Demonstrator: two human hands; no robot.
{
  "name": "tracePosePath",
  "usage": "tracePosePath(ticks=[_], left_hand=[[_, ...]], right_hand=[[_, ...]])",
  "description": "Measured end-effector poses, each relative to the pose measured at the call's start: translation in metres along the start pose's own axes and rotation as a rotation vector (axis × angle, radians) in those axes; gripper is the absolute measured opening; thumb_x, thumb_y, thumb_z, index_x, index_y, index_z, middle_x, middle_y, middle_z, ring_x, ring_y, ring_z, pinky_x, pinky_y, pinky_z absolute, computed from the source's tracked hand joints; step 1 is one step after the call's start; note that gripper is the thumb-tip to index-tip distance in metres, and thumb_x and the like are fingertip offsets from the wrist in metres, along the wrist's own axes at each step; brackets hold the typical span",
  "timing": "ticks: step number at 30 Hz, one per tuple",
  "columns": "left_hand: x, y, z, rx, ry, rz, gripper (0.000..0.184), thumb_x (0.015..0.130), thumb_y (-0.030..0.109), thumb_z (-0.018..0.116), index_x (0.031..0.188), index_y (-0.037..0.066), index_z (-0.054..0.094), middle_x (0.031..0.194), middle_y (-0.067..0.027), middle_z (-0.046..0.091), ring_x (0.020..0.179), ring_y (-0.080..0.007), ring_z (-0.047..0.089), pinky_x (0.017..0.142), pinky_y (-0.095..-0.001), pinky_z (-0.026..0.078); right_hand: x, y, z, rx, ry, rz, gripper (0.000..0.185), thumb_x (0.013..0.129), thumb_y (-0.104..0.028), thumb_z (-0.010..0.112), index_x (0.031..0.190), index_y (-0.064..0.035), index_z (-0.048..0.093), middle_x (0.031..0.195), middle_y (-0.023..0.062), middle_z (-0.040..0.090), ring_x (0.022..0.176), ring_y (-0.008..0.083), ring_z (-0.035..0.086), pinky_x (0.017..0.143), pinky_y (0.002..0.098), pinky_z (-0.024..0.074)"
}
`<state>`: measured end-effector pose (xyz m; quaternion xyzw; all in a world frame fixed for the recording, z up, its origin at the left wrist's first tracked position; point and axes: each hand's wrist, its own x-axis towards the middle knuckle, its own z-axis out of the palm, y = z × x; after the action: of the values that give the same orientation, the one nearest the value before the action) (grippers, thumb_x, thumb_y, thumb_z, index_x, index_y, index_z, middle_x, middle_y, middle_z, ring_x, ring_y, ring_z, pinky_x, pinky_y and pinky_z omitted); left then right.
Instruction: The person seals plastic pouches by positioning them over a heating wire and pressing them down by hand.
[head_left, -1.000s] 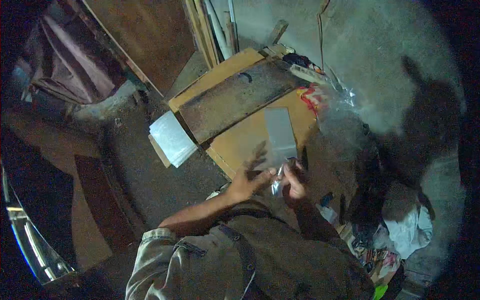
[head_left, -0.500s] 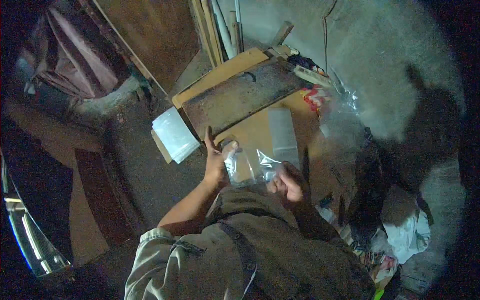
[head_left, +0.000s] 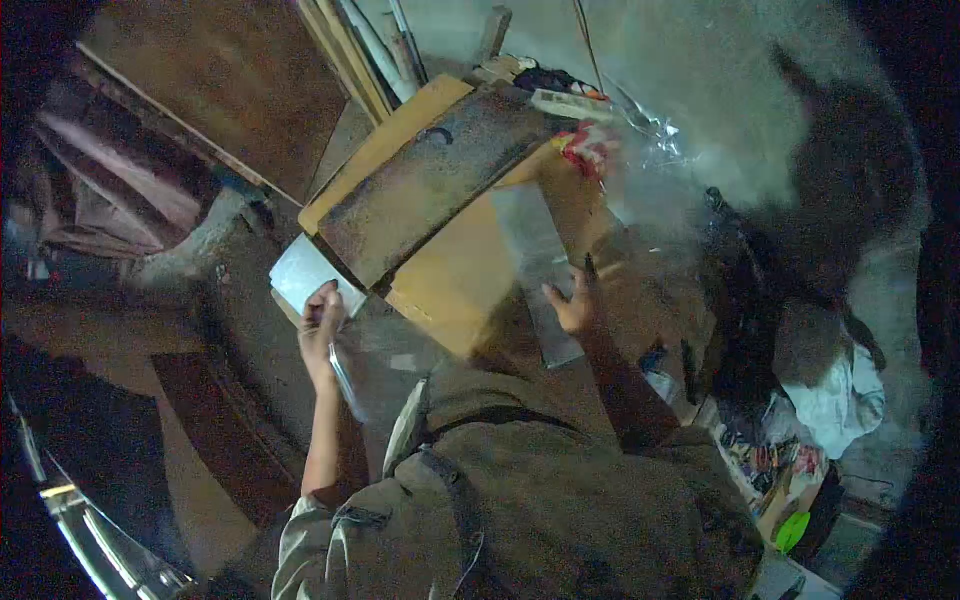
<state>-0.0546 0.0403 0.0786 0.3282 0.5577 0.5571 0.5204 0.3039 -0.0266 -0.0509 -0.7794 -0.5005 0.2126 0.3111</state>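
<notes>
The left hand [head_left: 320, 325], partly hiding a white stack [head_left: 298, 268], grasps a blurred plastic wrapper [head_left: 346, 381] that shows beside the wrist, behind its fingers. The right hand [head_left: 574, 305] spreads its fingers over a clear sheet [head_left: 533, 235]; contact is unclear.

I see clear plastic [head_left: 342, 372] in the left hand [head_left: 320, 322] near the stained board [head_left: 430, 190]; the right hand [head_left: 574, 306] spreads farther off.

Left of the board [head_left: 420, 190] lies a stack [head_left: 298, 268] — before the board's right half, a plastic sheet [head_left: 540, 245].
</notes>
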Motion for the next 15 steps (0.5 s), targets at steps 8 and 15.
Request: tracePosePath(ticks=[8, 15], left_hand=[[-0.020, 0.020, 0.000, 0.006, -0.034, 0.108, 0.027, 0.092, 0.025, 0.058, 0.112, 0.006, 0.057, 0.067, 0.0057, 0.046, 0.053, -0.0028, 0.041, 0.048, -0.0194, 0.036], [-0.019, 0.017, -0.003, 0.052, 0.011, 0.128, 0.026, 0.092, 0.024, 0.058, 0.110, 0.005, 0.058, 0.067, 0.0062, 0.045, 0.053, -0.0028, 0.039, 0.049, -0.0200, 0.034]], right_hand=[[0.062, 0.151, 0.096, 1.312, -0.295, 0.114, 0.065, 0.085, -0.037, 0.062, 0.136, -0.0062, 0.037, 0.128, 0.0222, 0.049, 0.116, 0.0364, 0.048, 0.103, 0.0434, 0.0351], [0.072, 0.135, 0.089, 2.797, -0.871, 0.339, 0.042, 0.088, -0.030, 0.058, 0.122, -0.0053, 0.054, 0.111, 0.0219, 0.059, 0.099, 0.0352, 0.056, 0.097, 0.0431, 0.0382]])
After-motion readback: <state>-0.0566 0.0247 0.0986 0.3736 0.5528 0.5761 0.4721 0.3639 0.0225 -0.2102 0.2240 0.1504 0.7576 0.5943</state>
